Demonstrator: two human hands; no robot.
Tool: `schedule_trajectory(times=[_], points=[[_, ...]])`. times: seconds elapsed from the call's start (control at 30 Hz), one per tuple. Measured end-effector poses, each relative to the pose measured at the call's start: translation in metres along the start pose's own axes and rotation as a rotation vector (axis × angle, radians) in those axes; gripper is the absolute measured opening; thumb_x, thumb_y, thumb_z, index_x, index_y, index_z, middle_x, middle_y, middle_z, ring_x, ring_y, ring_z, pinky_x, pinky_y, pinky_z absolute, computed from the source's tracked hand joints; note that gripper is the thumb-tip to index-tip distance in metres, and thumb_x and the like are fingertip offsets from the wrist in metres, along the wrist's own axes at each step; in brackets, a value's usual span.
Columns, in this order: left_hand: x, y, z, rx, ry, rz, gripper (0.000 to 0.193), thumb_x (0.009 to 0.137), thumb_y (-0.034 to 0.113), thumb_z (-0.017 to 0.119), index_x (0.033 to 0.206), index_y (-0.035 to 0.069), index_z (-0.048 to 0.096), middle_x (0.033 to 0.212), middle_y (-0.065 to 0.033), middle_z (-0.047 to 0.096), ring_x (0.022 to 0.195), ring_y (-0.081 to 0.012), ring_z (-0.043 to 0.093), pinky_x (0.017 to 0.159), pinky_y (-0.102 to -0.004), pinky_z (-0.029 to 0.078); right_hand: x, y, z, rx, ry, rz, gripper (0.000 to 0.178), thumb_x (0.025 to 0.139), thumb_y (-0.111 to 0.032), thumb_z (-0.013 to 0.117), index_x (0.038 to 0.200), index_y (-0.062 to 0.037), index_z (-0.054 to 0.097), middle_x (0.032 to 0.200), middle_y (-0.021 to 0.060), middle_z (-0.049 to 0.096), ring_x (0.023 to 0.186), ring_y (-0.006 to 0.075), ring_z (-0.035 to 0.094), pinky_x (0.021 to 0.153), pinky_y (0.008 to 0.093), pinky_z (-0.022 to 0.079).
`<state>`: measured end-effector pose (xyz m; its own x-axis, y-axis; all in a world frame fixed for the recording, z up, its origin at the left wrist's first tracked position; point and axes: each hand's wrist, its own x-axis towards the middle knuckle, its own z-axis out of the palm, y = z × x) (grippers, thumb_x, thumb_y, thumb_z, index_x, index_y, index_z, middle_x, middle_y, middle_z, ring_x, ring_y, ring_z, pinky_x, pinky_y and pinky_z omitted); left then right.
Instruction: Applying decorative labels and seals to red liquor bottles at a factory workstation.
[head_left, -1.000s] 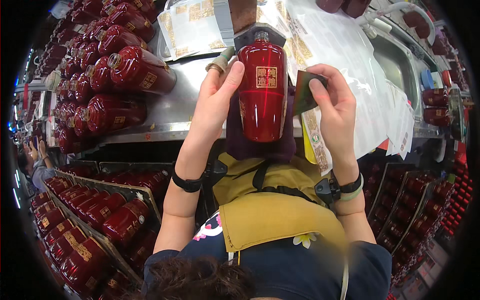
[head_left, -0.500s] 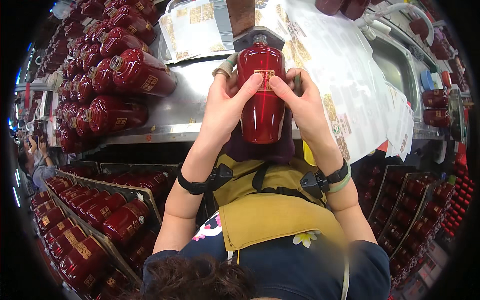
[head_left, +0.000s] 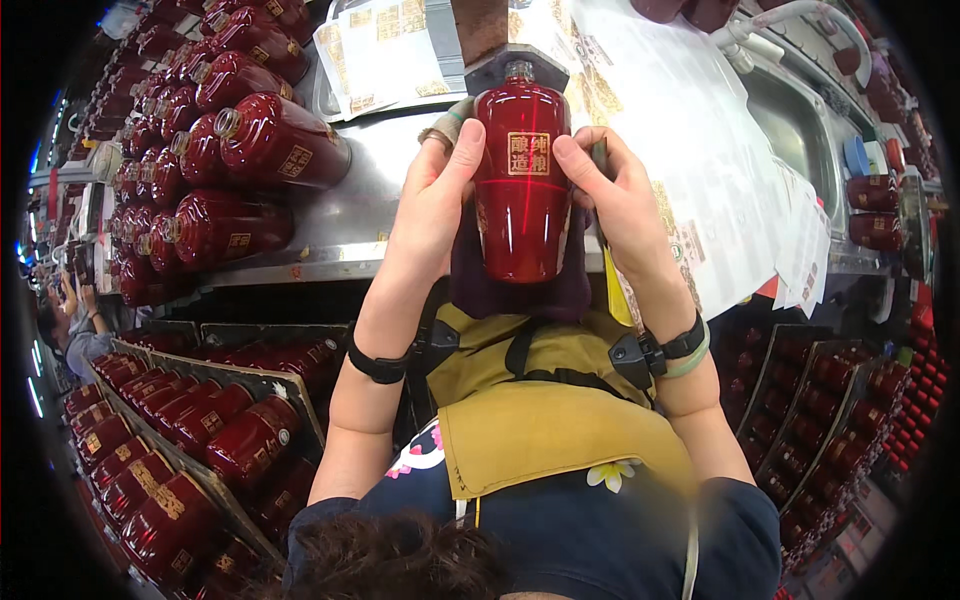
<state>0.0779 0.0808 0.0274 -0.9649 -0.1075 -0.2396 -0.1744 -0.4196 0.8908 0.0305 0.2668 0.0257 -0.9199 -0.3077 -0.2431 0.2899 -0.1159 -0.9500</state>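
Note:
A glossy dark-red glass bottle (head_left: 522, 225) lies face up before me, its clear threaded neck pointing away. A square gold-and-red label (head_left: 529, 154) sits on its front, crossed by bright red light lines. My left hand (head_left: 437, 180) cups the bottle's left side, thumb along the edge, with a wrap on a finger. On the other side my right hand (head_left: 618, 190) grips it, thumb at the edge beside the label. Other fingers of both hands are partly hidden beside or behind the glass. A dark purple cloth (head_left: 470, 275) lies under the bottle's lower end.
Several red bottles (head_left: 285, 145) crowd the metal table (head_left: 375, 170) at left. Label sheets (head_left: 400, 50) lie at the back, and large backing sheets (head_left: 720, 170) spread at right beside a sink (head_left: 800, 120). Bottle crates (head_left: 250, 365) stand below on both sides. Another person (head_left: 80, 320) is at far left.
My thumbs have lifted off the label and parted to the bottle's two edges, leaving the label uncovered. The bottle has shifted very slightly.

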Motion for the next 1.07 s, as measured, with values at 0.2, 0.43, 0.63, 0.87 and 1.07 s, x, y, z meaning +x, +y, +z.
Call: schedule_trajectory(times=[0.2,0.43,0.63,0.87,1.07], points=[[-0.001,-0.006,0.006,0.055,-0.017,0.082,0.071,0.103,0.026,0.066,0.156,-0.006,0.031,0.144,-0.0179,0.055,0.129,-0.0195,0.057,0.11,-0.0341,0.045,-0.001,0.005,0.002,-0.058,0.017,-0.039,0.034,0.091,-0.029,0.083,0.098,-0.0047,0.059,0.082,-0.0067,0.044,0.076,0.0041,0.041,0.067,0.0202,0.037],[-0.003,-0.004,0.008,0.073,-0.023,0.086,0.075,0.101,0.021,0.069,0.156,-0.008,0.027,0.145,-0.0209,0.053,0.131,-0.0223,0.056,0.11,-0.0354,0.046,-0.002,0.005,0.003,-0.066,0.031,-0.055,0.037,0.089,-0.028,0.085,0.098,-0.0042,0.058,0.082,-0.0068,0.043,0.075,0.0042,0.04,0.065,0.0203,0.036],[-0.002,-0.005,0.008,0.076,-0.01,0.105,0.074,0.101,0.02,0.07,0.156,-0.007,0.028,0.144,-0.0208,0.055,0.129,-0.0224,0.057,0.11,-0.0357,0.046,-0.001,0.004,0.002,-0.083,0.017,-0.059,0.037,0.089,-0.028,0.085,0.099,-0.0043,0.058,0.082,-0.007,0.044,0.075,0.0037,0.041,0.064,0.0196,0.036],[-0.004,-0.003,0.008,0.055,-0.04,0.109,0.077,0.097,0.02,0.074,0.155,-0.007,0.03,0.143,-0.0197,0.055,0.128,-0.022,0.058,0.108,-0.0358,0.048,0.002,-0.005,-0.004,-0.115,-0.019,-0.048,0.029,0.095,-0.026,0.077,0.102,-0.0038,0.059,0.085,-0.0055,0.048,0.078,0.0042,0.043,0.067,0.0211,0.039],[-0.007,-0.011,0.016,0.203,0.007,0.219,0.089,0.089,0.018,0.082,0.156,-0.004,0.028,0.145,-0.0204,0.053,0.127,-0.0233,0.06,0.106,-0.0366,0.051,0.005,-0.049,-0.013,-0.617,-0.075,-0.43,0.034,0.105,-0.021,0.057,0.137,-0.012,0.061,0.123,0.0111,0.065,0.113,0.0229,0.06,0.104,0.025,0.04]])
